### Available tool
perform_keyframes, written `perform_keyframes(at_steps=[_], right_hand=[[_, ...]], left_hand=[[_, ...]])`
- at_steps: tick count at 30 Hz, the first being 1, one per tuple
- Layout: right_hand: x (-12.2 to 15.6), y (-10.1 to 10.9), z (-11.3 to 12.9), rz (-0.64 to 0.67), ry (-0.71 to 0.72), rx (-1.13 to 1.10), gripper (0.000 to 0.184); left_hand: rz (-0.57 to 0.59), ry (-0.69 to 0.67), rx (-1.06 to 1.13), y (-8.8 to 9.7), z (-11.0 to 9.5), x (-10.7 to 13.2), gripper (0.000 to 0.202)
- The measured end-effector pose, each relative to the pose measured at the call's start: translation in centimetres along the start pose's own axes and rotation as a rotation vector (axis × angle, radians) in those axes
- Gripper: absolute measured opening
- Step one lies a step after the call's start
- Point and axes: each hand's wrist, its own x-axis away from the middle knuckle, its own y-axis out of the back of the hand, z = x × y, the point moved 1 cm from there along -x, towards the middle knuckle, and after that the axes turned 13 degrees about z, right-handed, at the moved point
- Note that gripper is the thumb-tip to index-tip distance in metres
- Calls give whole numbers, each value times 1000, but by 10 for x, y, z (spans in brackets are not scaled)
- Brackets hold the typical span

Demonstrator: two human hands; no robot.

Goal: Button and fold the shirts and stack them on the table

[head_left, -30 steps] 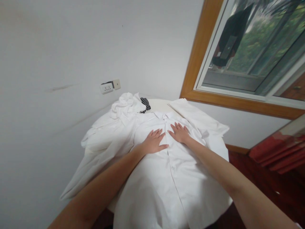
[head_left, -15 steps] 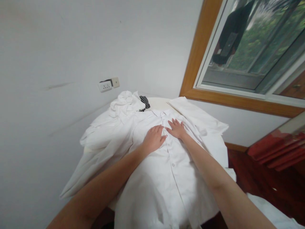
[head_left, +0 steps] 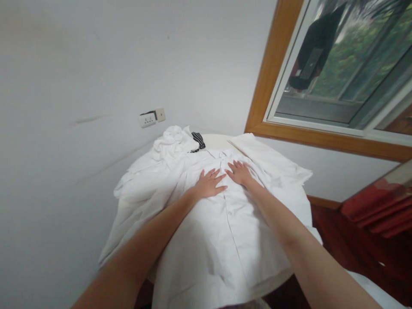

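The person's left hand lies palm down on a white shirt, its fingers loosely spread and its thumb stretched out toward the button line. The right hand is also palm down on the shirt, a little nearer the table's far edge, with its fingers fanned. The two hands are close but apart, one on each side of the front opening, with the left fingertips and the right thumb near each other. Both are open and pressed against the fabric rather than clamped on it.

The shirt is spread front up over the middle of a rounded table, its collar toward the far edge and its lower part reaching the near edge. A bundled white cloth sits at the far left of the table, just beside a black-and-white striped cloth at the far edge. White fabric covers the left edge; which garment it belongs to cannot be told. A folded white cloth lies along the far right edge.

Behind the table, the pale wall carries a socket and a small beige plate. To the right are a window with a wooden frame, red fabric and a dark reddish floor.
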Motion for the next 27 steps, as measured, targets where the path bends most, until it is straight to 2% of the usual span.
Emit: perform_keyframes(at_steps=[2,5,7,10,13,15,18,20,22,24,27], right_hand=[[4,0,4,-36,-15,22,65],[17,-10,12,22,-51,-34,65],[31,-18,17,61,-54,-66,65],[56,-23,21,51,-16,-45,63],[70,-9,18,82,46,-20,63],[66,6,13,76,74,-8,57],[46,18,8,-27,61,-6,49],[34,12,8,-62,21,-21,50],[30,0,11,-42,-20,-47,55],[35,-12,13,-8,-30,-75,60],[52,-20,9,16,-10,-102,67]], left_hand=[[7,-15,2,1,3,-2,65],[5,-26,-15,1,-1,5,66],[-15,-27,-33,-3,-9,18,64],[-57,-45,-47,-12,-26,46,63],[-48,-46,-43,-15,-44,74,61],[3,-33,-33,-7,-54,81,62],[33,-2,-8,18,-56,68,59],[-13,97,-5,35,-46,48,49],[-114,150,-41,42,-31,28,43],[-174,142,-68,35,-17,14,39],[-197,215,-58,8,-6,15,46]])
